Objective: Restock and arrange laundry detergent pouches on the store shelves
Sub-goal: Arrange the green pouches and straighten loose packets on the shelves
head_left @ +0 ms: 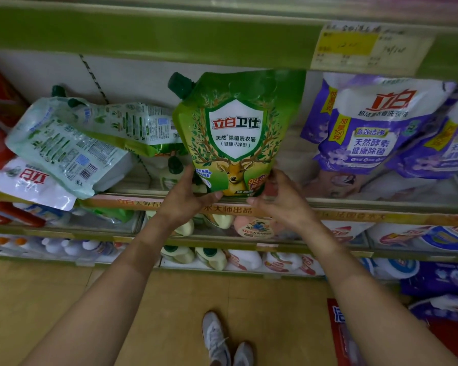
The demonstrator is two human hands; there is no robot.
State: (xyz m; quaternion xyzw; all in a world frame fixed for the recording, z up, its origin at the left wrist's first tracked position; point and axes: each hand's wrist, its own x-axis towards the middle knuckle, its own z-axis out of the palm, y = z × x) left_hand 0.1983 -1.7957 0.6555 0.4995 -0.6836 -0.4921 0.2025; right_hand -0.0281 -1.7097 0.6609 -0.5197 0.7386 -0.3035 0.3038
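A green detergent pouch (pixel 236 128) with a deer picture and a dark green cap stands upright at the front of the shelf (pixel 381 204). My left hand (pixel 188 199) grips its lower left corner and my right hand (pixel 278 199) grips its lower right corner. To its left, pale green pouches (pixel 64 146) lie flat and tilted in a heap, back sides up. On the right, purple and white pouches (pixel 376 122) lean upright against each other.
A price tag (pixel 365 46) hangs on the green shelf edge above. Lower shelves hold detergent bottles (pixel 212 257) and more pouches. A white pouch (pixel 35 186) overhangs the shelf edge at left. My shoes (pixel 222 339) stand on the tan floor.
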